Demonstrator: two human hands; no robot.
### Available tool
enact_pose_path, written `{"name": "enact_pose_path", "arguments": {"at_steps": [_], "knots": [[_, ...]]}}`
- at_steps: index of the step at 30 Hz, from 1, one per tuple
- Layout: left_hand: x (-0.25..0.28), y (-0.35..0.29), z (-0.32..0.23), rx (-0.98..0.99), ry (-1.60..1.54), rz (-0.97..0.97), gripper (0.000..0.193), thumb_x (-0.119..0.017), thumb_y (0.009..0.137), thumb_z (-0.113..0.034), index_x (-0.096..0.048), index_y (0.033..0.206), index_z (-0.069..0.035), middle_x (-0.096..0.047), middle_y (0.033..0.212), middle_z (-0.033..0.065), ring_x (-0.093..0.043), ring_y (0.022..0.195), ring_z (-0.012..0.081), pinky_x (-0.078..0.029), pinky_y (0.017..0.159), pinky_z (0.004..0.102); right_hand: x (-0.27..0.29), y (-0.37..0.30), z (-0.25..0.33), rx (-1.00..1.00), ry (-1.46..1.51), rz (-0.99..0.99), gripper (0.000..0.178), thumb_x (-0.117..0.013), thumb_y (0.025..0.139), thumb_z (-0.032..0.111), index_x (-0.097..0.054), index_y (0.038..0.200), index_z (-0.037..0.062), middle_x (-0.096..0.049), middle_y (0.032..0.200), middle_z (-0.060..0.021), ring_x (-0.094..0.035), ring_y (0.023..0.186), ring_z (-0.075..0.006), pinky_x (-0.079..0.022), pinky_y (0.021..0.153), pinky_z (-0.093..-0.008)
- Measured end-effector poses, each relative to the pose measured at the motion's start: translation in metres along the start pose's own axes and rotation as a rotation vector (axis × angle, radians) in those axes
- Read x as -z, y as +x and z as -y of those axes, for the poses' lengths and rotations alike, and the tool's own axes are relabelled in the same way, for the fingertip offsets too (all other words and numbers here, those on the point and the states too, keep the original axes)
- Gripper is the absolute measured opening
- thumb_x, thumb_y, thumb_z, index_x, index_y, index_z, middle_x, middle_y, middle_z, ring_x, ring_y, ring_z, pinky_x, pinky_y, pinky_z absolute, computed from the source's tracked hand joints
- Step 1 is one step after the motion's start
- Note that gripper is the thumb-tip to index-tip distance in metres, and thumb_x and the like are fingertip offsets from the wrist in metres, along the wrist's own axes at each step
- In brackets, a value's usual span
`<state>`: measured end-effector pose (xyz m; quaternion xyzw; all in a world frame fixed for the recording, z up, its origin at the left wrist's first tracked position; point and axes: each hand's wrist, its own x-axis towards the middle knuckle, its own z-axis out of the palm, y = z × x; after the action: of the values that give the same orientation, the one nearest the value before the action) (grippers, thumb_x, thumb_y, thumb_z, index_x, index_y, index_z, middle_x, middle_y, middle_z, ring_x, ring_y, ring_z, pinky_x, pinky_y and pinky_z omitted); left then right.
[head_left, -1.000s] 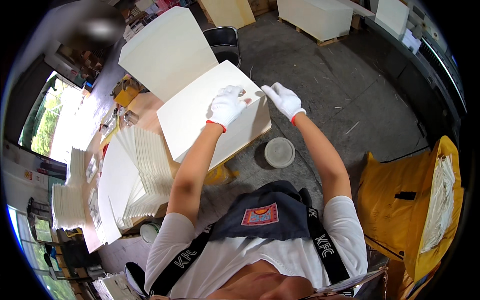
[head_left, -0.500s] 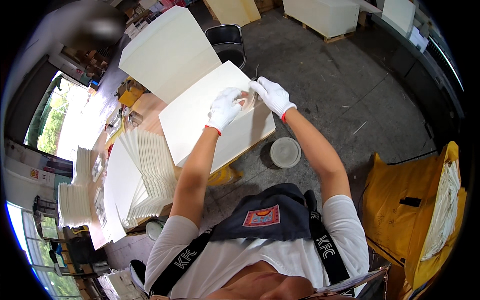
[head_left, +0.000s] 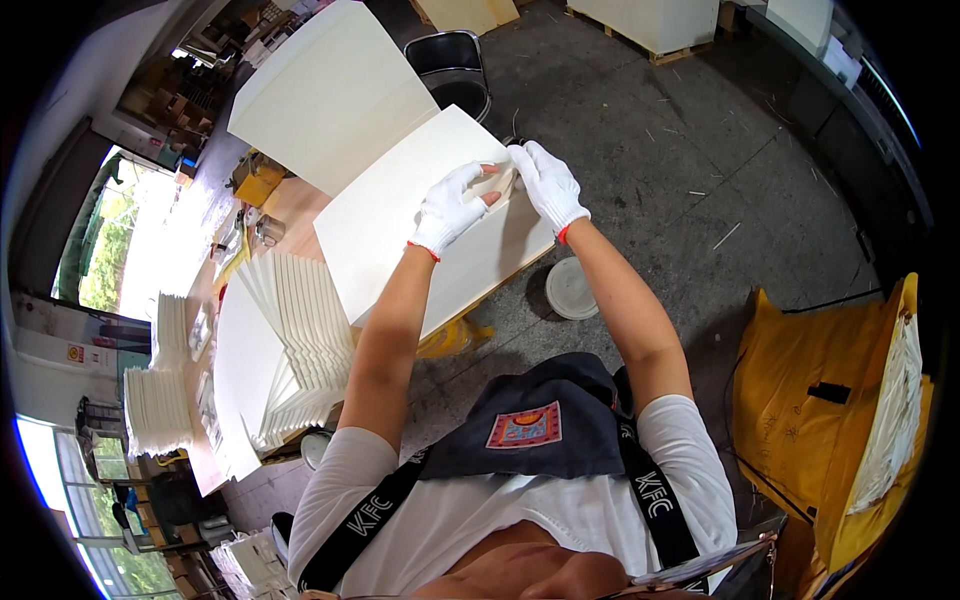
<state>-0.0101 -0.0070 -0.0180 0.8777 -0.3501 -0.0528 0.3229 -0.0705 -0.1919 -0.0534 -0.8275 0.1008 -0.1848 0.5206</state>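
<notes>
Your left hand (head_left: 448,212), in a white knit glove, spreads bare thumb and fingertip apart over the right edge of the thick white block of stacked sheets (head_left: 385,220), upper centre of the frame. Your white-gloved right hand (head_left: 550,187), beyond that corner a second ago, now meets it; I cannot tell whether it grips. Both hands seemingly share that edge now. Lower left, fanned white sheets (head_left: 305,335) lie on the pale wooden worktop (head_left: 297,212).

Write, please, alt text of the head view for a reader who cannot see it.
A person's white-gloved left hand is open over a large white stack; the gloved right hand is at its right edge. To the left, fanned white sheets lie on a table; a round pale container stands on the floor.
</notes>
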Motion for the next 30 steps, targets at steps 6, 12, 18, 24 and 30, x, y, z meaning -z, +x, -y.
{"name": "enact_pose_path", "arguments": {"at_steps": [6,12,18,24,30], "knots": [[0.002,0.000,-0.004,0.021,0.000,0.012,0.046,-0.071,0.088,-0.028,-0.064,0.130,-0.012,-0.067,0.129,0.0124,-0.061,0.123,0.0282,-0.045,0.106,0.0381,0.000,0.000,-0.002,0.006,0.014,-0.010,0.052,-0.040,0.103,0.055,-0.056,0.093,0.0063,-0.064,0.091,-0.0228,-0.061,0.091,-0.0466,-0.045,0.079,-0.0521],[0.003,-0.001,-0.005,0.040,-0.032,0.022,0.049,-0.070,0.090,-0.029,-0.061,0.135,-0.014,-0.066,0.131,0.0120,-0.061,0.124,0.0279,-0.044,0.108,0.0389,0.000,-0.002,-0.001,-0.037,0.067,0.009,0.053,-0.040,0.102,0.057,-0.056,0.093,0.0072,-0.064,0.089,-0.0225,-0.062,0.091,-0.0459,-0.046,0.080,-0.0516],[0.001,-0.006,-0.011,0.061,-0.194,-0.026,0.050,-0.066,0.093,-0.028,-0.058,0.140,-0.016,-0.066,0.134,0.0117,-0.061,0.125,0.0272,-0.045,0.106,0.0363,-0.001,-0.003,-0.002,-0.034,0.050,-0.015,0.053,-0.040,0.102,0.058,-0.058,0.097,0.0084,-0.066,0.092,-0.0223,-0.063,0.093,-0.0449,-0.047,0.082,-0.0506],[-0.003,-0.001,0.001,-0.006,-0.042,-0.033,0.041,-0.066,0.094,-0.027,-0.062,0.133,-0.014,-0.070,0.112,0.0127,-0.065,0.102,0.0220,-0.052,0.089,0.0332,-0.003,-0.001,-0.003,0.002,-0.025,-0.013,0.053,-0.040,0.101,0.060,-0.057,0.100,0.0097,-0.066,0.090,-0.0209,-0.063,0.094,-0.0447,-0.046,0.081,-0.0506],[-0.004,-0.004,-0.006,-0.019,-0.016,-0.021,0.034,-0.070,0.091,-0.023,-0.064,0.124,-0.013,-0.064,0.091,0.0097,-0.058,0.083,0.0167,-0.049,0.080,0.0315,-0.005,-0.001,-0.005,0.036,-0.056,-0.035,0.048,-0.038,0.102,0.054,-0.058,0.101,0.0102,-0.067,0.097,-0.0236,-0.063,0.093,-0.0460,-0.047,0.081,-0.0532]]}}
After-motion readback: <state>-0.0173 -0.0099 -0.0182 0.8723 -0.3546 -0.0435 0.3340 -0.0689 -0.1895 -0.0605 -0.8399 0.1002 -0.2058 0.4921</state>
